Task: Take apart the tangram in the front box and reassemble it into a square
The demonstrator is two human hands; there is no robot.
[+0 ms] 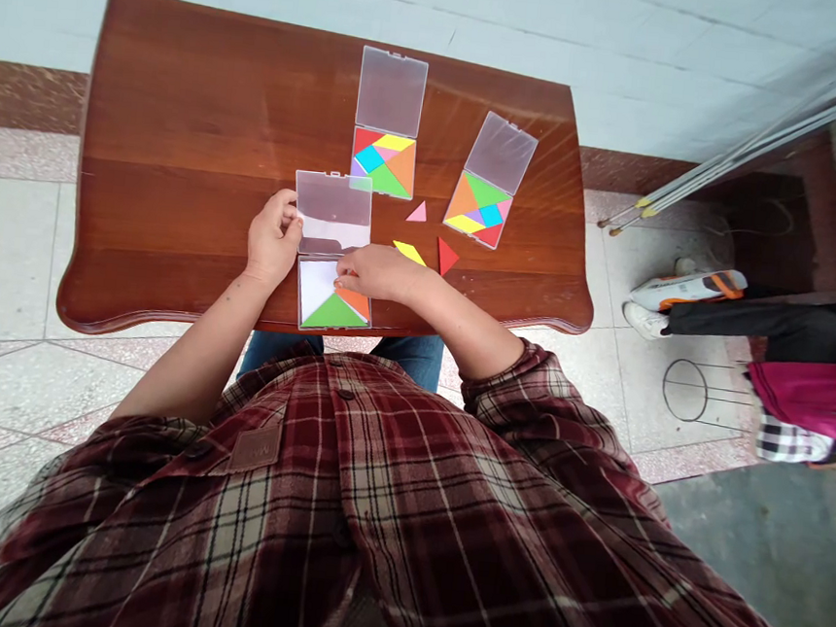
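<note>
1. the right hand [379, 273] hides the top of the nearest open plastic case [315, 295], so the pieces beneath cannot be seen.
2. whether its fingertips [340, 282] touch the orange piece [355, 301] is too small to tell.
3. the left hand [274, 238] covers the left edge of the clear lid [333, 210].
4. a nearby person's magenta top [813, 389] runs off the right edge, with the rest of that person out of view.

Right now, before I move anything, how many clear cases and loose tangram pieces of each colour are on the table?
Clear plastic cases with open lids: 3
Loose pink triangles: 1
Loose yellow parallelograms: 1
Loose red triangles: 1
Total: 6
</note>
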